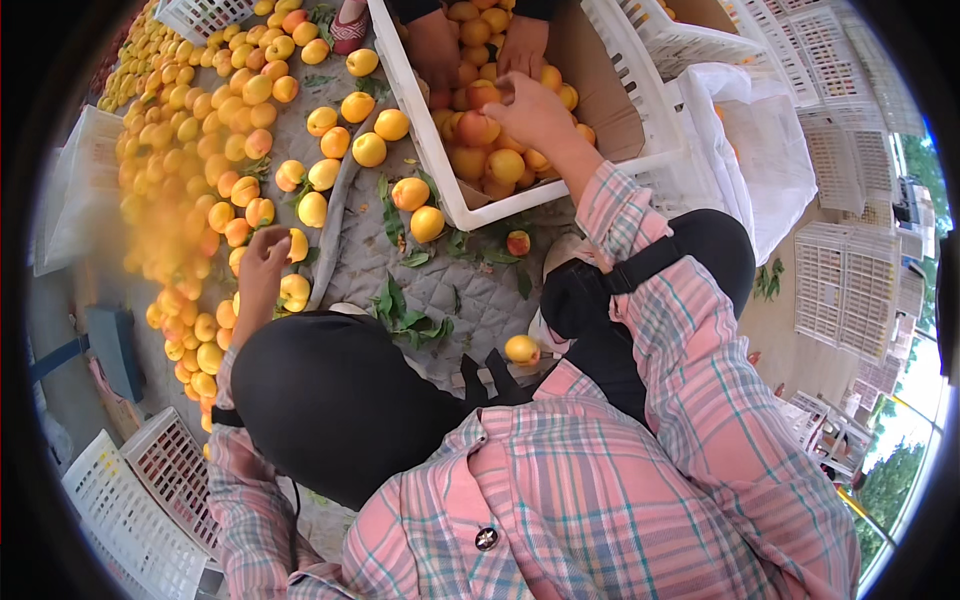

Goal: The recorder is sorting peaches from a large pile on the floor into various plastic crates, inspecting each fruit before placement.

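My right hand [534, 112] reaches over the near part of a white plastic crate [514, 204] lined with cardboard. Its thumb and forefinger are at a red-blushed peach [478, 128] on top of the yellow peaches inside; whether they grip a fruit I cannot tell. On the left, my left hand [262, 262] hovers with bent fingers beside a peach [298, 244] at the edge of a large spread of peaches [240, 127]. No fruit shows in it. Another person's two hands [523, 46] are also in the crate, at its far end.
Loose peaches and green leaves [405, 315] lie on a grey quilted ground cloth [352, 262]. One peach [522, 350] rests between my legs. A white plastic bag [765, 142] hangs right of the crate. Stacked white crates [847, 281] stand farther right, others [135, 517] at lower left.
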Demonstrator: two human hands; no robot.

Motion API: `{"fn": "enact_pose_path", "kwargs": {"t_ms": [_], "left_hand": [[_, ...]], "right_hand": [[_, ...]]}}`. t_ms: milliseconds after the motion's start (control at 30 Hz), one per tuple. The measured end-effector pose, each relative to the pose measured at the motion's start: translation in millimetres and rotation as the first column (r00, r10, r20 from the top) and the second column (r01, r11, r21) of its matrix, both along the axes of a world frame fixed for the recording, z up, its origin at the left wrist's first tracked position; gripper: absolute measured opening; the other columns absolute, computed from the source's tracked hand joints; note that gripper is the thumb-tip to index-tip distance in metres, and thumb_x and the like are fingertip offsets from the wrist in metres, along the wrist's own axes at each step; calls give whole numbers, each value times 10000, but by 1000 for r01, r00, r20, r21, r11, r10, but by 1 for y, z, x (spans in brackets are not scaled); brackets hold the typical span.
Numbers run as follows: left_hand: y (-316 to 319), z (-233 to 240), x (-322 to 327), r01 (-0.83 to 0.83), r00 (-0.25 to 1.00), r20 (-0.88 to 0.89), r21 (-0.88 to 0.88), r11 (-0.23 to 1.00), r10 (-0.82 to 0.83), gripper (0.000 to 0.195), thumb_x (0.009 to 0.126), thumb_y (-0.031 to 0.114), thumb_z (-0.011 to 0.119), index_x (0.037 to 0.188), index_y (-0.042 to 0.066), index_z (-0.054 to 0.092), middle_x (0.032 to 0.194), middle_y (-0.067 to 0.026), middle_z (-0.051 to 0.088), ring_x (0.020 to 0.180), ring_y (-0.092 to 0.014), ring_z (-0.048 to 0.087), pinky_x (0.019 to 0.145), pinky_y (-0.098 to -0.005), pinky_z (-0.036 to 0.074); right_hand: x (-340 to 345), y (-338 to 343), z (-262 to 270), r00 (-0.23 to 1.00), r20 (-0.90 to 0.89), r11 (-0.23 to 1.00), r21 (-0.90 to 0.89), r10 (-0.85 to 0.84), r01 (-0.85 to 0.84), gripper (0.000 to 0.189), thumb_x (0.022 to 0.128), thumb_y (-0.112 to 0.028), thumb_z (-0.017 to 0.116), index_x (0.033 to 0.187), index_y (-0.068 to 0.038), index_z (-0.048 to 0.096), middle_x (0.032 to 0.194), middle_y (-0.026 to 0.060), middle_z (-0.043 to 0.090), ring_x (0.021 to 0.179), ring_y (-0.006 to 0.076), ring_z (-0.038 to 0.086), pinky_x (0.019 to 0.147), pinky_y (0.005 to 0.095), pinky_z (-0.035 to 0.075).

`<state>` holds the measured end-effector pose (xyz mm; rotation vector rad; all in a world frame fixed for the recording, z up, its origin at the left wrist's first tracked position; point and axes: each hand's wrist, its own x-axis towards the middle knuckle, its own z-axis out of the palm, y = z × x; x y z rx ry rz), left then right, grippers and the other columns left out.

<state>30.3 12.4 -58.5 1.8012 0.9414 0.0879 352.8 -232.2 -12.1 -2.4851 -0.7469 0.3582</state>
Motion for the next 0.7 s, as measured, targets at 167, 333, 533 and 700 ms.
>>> {"fn": "enact_pose_path", "kwargs": {"t_ms": [167, 333, 533, 700], "left_hand": [[-69, -66, -189, -352, 920, -239, -159, 922, 310, 257, 863, 169, 568, 1042, -14, 589, 949, -34, 609, 826, -130, 583, 706, -261, 487], [-153, -65, -317, -529, 803, -440, -215, 821, 403, 253, 856, 170, 573, 1024, -17, 595, 919, -41, 611, 798, -136, 586, 688, -266, 489], [-193, -60, -360, -557, 774, -480, -206, 804, 413, 249, 847, 173, 579, 1003, -20, 602, 883, -51, 614, 765, -142, 589, 666, -272, 490], [-164, -94, -257, -469, 858, -354, -243, 849, 372, 246, 839, 174, 584, 985, -22, 607, 853, -58, 616, 737, -148, 592, 648, -277, 492]], "right_hand": [[-77, -57, 65, 725, -401, 827, 225, 561, -515, 293, 816, -296, 604, 807, -3, 611, 693, 125, 626, 667, 242, 610, 622, 367, 463], [-207, -97, -45, 502, -668, 355, -357, 550, -864, 322, 769, -256, 617, 1051, -101, 624, 998, 200, 600, 868, 370, 619, 743, 438, 493], [-291, -107, -185, 440, -392, 382, -220, 808, -897, 377, 817, -169, 560, 1184, -257, 577, 1111, 206, 427, 918, 386, 571, 723, 409, 515], [-268, -86, -182, 482, -361, 388, -303, 798, -870, 255, 773, -189, 590, 1024, -146, 590, 1111, 239, 499, 855, 387, 611, 700, 430, 521]]}}
